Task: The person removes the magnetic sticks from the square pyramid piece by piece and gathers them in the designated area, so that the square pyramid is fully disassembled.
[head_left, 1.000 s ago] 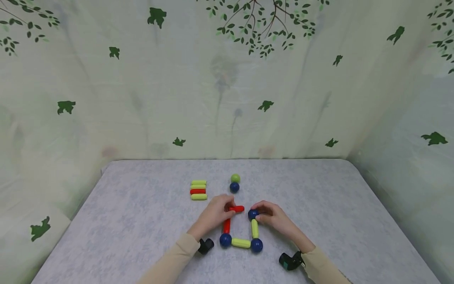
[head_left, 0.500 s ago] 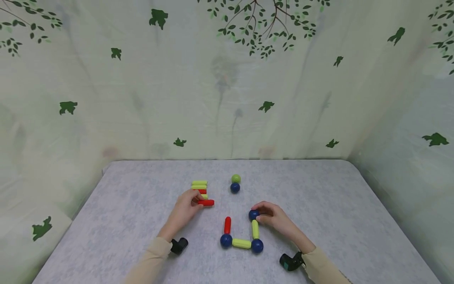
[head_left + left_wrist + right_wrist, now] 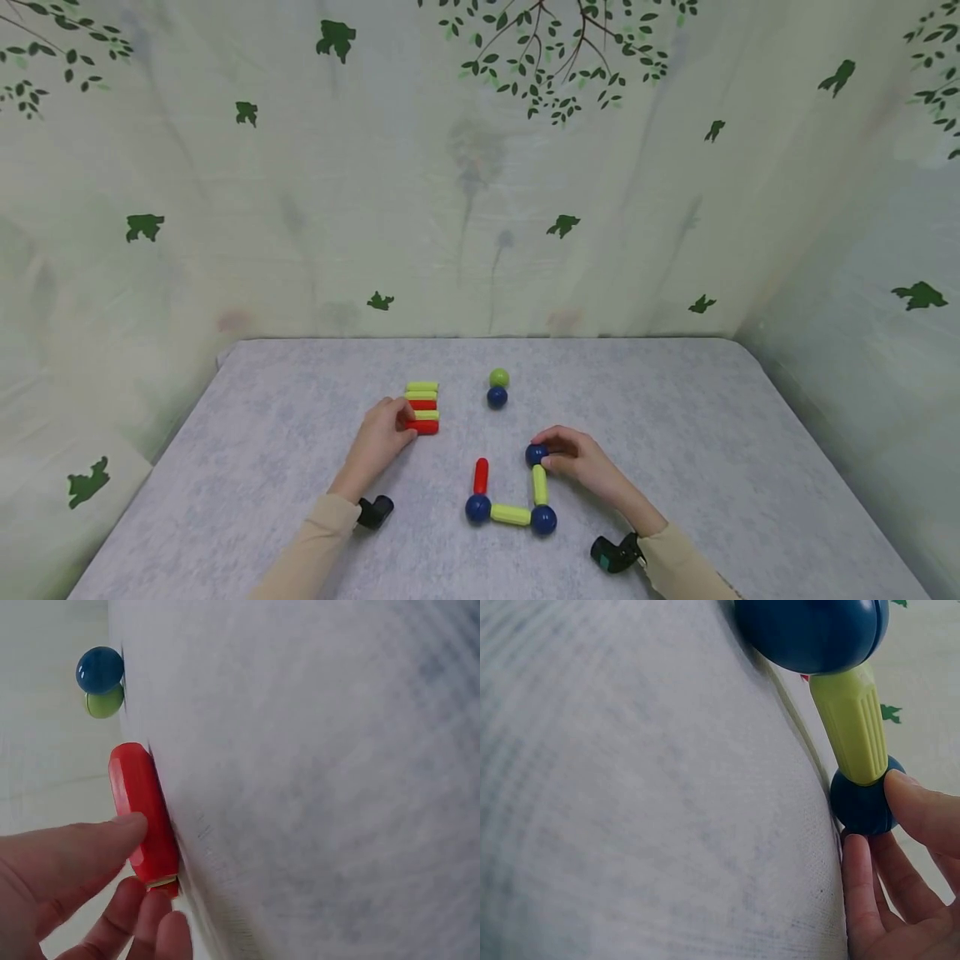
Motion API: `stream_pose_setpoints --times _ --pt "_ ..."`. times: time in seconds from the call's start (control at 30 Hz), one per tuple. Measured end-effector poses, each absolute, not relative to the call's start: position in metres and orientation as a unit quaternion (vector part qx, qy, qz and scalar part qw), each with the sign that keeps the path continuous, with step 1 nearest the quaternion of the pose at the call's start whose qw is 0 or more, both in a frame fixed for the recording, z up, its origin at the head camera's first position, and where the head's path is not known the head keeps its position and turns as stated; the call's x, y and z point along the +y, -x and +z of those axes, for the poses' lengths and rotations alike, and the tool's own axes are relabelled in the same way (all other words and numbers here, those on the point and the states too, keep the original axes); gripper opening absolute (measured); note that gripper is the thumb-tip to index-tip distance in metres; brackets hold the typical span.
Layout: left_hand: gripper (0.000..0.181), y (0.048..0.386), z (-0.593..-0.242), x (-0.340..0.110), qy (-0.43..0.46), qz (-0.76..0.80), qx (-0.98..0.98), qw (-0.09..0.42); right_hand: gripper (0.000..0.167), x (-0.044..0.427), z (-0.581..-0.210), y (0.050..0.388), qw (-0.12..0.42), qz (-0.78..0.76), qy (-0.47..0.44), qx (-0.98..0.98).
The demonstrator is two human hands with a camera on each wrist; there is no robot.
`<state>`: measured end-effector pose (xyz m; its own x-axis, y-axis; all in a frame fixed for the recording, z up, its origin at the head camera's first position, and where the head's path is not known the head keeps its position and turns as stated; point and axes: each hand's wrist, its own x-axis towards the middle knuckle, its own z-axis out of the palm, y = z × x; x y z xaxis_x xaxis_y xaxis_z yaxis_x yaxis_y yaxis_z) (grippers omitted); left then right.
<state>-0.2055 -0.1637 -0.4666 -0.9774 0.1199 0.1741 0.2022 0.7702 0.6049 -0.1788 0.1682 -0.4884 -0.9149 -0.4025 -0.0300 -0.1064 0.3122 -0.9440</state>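
Observation:
At the near end of a row of rods, my left hand (image 3: 381, 433) pinches a red rod (image 3: 424, 427); in the left wrist view the thumb lies along that red rod (image 3: 139, 802), fingertips below. My right hand (image 3: 585, 462) grips a blue ball (image 3: 536, 454) between thumb and fingers, seen also in the right wrist view as a blue ball (image 3: 862, 801). A yellow-green rod (image 3: 539, 485) joins it to a nearer blue ball (image 3: 543, 520). Another yellow-green rod (image 3: 511, 514) runs left to a blue ball (image 3: 478, 509), from which a red rod (image 3: 481, 476) points away.
Beyond the red rod lie several more rods, among them a yellow-green one (image 3: 422, 386). A green ball (image 3: 498, 378) and a blue ball (image 3: 497, 397) touch near the table's back. The grey table (image 3: 645, 392) meets a leaf-patterned curtain (image 3: 420, 208) behind.
From the frame's open side, my left hand has carried the red rod left to the row, where it now lines up with the others. My right hand has stayed on its ball.

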Motion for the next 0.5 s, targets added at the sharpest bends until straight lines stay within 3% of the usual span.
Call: stream_pose_setpoints --times 0.17,0.4,0.5 --pt "0.024 0.2 -0.466 -0.153 0.165 -0.36 -0.917 0.054 0.025 0.168 -0.487 0.177 0.129 -0.567 0.161 0.797" --pt "0.029 0.184 -0.46 -0.124 0.304 -0.405 -0.848 -0.153 0.025 0.169 -0.488 0.177 0.126 -0.574 0.174 0.79" --pt "0.032 0.18 -0.462 -0.115 0.323 -0.406 -0.834 -0.187 0.025 0.169 -0.489 0.178 0.129 -0.575 0.172 0.789"
